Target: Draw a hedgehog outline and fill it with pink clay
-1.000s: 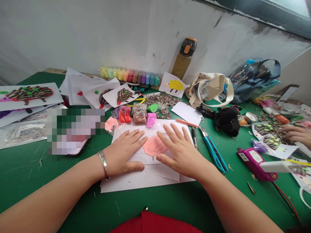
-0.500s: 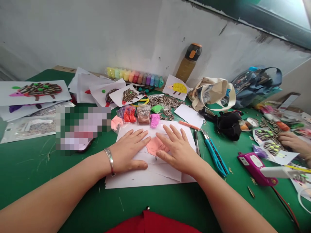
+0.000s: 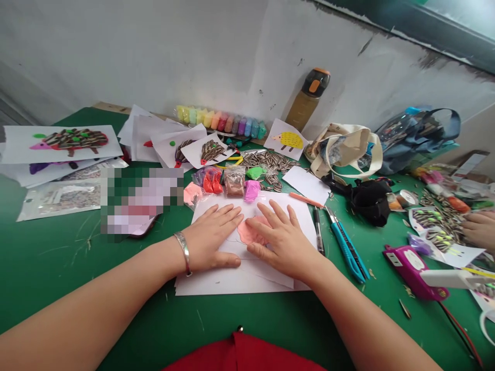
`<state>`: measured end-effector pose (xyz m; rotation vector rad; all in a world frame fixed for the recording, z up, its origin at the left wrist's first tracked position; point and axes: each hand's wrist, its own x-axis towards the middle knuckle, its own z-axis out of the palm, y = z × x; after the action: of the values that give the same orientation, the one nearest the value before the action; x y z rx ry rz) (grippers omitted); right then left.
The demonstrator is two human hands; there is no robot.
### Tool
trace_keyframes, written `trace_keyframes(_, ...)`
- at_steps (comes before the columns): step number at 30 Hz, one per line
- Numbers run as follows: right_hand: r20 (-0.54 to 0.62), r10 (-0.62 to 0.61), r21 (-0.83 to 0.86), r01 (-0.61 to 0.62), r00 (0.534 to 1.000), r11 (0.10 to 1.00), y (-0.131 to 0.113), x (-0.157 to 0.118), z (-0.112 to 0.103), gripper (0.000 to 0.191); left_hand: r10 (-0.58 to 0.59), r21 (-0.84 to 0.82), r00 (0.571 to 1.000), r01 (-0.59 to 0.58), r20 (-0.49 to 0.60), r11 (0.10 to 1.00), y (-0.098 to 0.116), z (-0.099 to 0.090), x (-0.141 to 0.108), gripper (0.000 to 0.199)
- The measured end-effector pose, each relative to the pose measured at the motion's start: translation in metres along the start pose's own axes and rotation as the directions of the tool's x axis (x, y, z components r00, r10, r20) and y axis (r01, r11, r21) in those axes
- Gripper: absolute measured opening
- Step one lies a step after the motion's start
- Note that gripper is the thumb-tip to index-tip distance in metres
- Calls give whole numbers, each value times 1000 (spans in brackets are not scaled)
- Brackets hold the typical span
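White paper sheets (image 3: pixel 201 281) lie stacked on the green table. On them is a flat patch of salmon-pink clay (image 3: pixel 247 233). My left hand (image 3: pixel 214 239) rests flat on the paper at the left of the clay, fingers spread, a silver bangle on its wrist. Fingers of my right hand (image 3: pixel 282 237) are spread over the right part of the clay, hiding some of it. Neither hand grips anything. Bagged clay in red (image 3: pixel 212 180), brown (image 3: pixel 234 181), green (image 3: pixel 255 172) and pink (image 3: pixel 252 190) sits just beyond the paper.
Sunflower seeds (image 3: pixel 270 161) are piled behind the bags. A pen (image 3: pixel 319 232) and a blue cutter (image 3: pixel 348 247) lie at the right, near a magenta device (image 3: pixel 415 270). Hedgehog pictures (image 3: pixel 77 141) and a blurred-out phone (image 3: pixel 143 203) are at left. Another person's hand (image 3: pixel 479 226) shows far right.
The whole view has shifted slightly, so things appear a little further right. My right hand's fingers have moved slightly over the clay; my left hand stays on the paper.
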<state>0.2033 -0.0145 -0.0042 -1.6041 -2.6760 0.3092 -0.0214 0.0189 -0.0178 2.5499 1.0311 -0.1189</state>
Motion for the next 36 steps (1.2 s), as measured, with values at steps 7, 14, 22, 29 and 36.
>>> trace_keyframes(7,6,-12,5,12,1000,1000,-3,1,0,65,-24,4,1000,24,19,1000,3,-2,0,99)
trace_keyframes(14,6,-18,25,18,1000,1000,-5,1,1,59,-38,-30,999,39,21,999,5,-3,0,101)
trace_keyframes(22,12,-58,-2,58,998,998,-6,1,3,61,-16,-23,1000,16,-6,1000,2,0,0,99)
trace_keyframes(29,18,-86,-13,86,996,996,-7,3,6,64,-27,-33,1000,27,-11,999,4,-1,1,99)
trace_keyframes(36,-3,-90,-41,90,996,995,-8,1,6,62,-15,-31,1000,15,-13,999,3,-1,1,98)
